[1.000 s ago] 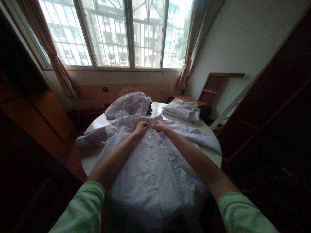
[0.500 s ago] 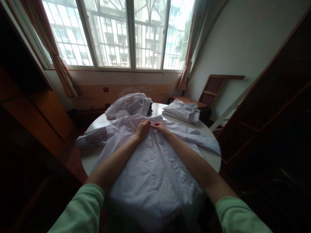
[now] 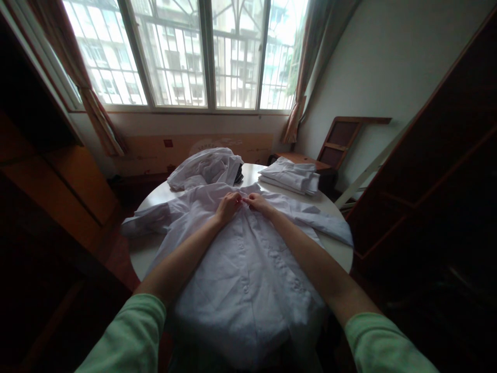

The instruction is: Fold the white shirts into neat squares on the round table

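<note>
White and kinda wrinkly: saw a button-up shirt [image 3: 233, 274] spread over a round table [image 3: 253, 172]. Caught the left hand [image 3: 229, 203] and right hand [image 3: 258, 203] close together toward the table's far side, both pinching the shirt's upper front. Plus spotted folded clothes [image 3: 289, 176] by the table's far edge.

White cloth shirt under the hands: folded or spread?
The shirt is spread: its sleeves reach outward across the round white table.

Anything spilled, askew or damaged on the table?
No spill or damage shows. One untidy spot: the crumpled white heap at the round table's far left, unlike the folded white stack at far right. One sleeve of the white shirt also juts past the left edge.
</note>
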Demonstrator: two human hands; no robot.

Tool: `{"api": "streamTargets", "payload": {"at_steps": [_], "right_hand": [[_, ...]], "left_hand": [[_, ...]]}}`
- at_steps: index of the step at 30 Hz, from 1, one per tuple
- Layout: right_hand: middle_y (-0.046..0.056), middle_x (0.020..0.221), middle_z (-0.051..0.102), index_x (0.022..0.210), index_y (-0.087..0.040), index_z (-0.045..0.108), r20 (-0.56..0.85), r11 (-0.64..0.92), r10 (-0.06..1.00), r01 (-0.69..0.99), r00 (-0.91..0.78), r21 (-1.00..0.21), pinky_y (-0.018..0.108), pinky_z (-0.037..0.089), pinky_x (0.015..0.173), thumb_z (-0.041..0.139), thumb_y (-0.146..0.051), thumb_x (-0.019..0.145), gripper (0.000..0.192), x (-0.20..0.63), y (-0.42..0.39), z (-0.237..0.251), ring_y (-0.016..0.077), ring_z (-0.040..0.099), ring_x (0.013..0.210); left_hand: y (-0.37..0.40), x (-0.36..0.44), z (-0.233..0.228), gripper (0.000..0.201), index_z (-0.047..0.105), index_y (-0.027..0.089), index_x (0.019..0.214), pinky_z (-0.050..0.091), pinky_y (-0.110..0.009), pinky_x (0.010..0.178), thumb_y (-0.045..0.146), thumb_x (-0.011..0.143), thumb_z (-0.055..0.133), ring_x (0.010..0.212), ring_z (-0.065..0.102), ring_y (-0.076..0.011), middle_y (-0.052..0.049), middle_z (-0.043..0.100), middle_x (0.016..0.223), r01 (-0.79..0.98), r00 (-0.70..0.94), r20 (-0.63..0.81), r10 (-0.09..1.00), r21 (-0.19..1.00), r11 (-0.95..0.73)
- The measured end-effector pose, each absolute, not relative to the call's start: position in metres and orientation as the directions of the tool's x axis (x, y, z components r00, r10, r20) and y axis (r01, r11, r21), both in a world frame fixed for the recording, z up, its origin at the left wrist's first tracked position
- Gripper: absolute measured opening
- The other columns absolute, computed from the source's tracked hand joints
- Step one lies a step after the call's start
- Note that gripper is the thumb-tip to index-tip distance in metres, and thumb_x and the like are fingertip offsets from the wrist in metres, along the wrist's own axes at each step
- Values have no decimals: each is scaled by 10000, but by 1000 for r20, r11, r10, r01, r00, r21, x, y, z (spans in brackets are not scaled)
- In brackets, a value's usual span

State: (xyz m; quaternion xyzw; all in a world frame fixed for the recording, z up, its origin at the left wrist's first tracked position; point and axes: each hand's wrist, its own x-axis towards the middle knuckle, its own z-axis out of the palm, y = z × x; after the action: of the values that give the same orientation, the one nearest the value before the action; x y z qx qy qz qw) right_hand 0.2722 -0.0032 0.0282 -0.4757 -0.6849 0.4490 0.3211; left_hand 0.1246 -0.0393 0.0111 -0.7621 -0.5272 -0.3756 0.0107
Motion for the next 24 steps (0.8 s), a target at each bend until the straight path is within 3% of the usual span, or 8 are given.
{"api": "streamTargets", "payload": {"at_steps": [3, 9, 17, 24], "right_hand": [[-67, 458, 474, 621, -159, 472, 4, 133, 934, 337, -358, -932, 153, 358, 412, 713, -312, 699, 296, 272, -3, 28, 48, 441, 406], [-91, 471, 446, 598, -158, 469, 3, 139, 897, 276, -441, -951, 166, 367, 437, 752, -209, 592, 288, 277, -3, 29, 45, 441, 424], [-89, 463, 430, 596, -185, 426, 145, 309, 890, 339, -432, -889, 179, 341, 442, 670, -254, 647, 259, 277, -5, 26, 69, 449, 456], [-36, 584, 572, 683, -142, 582, 196, 420, 839, 377, -508, -825, 196, 388, 543, 650, -193, 653, 90, 277, 1, 18, 87, 505, 550]], "left_hand": [[-40, 125, 11, 21, 579, 167, 806, 447, -263, 680, 157, 791, 568, 723, 554, -149, -27, 622, 749, 802, 143, 581, 801, 407, -438], [-41, 124, 12, 161, 589, 145, 918, 434, -249, 666, 90, 768, 570, 700, 542, -138, -26, 620, 776, 759, 116, 572, 812, 476, -444], [-39, 122, 11, 134, 613, 148, 883, 435, -270, 684, 116, 782, 531, 728, 549, -157, -34, 612, 765, 760, 124, 581, 805, 466, -453], [-38, 122, 9, 121, 607, 149, 875, 439, -263, 704, 124, 782, 535, 753, 552, -159, -34, 623, 776, 772, 154, 610, 777, 417, -480]]}}
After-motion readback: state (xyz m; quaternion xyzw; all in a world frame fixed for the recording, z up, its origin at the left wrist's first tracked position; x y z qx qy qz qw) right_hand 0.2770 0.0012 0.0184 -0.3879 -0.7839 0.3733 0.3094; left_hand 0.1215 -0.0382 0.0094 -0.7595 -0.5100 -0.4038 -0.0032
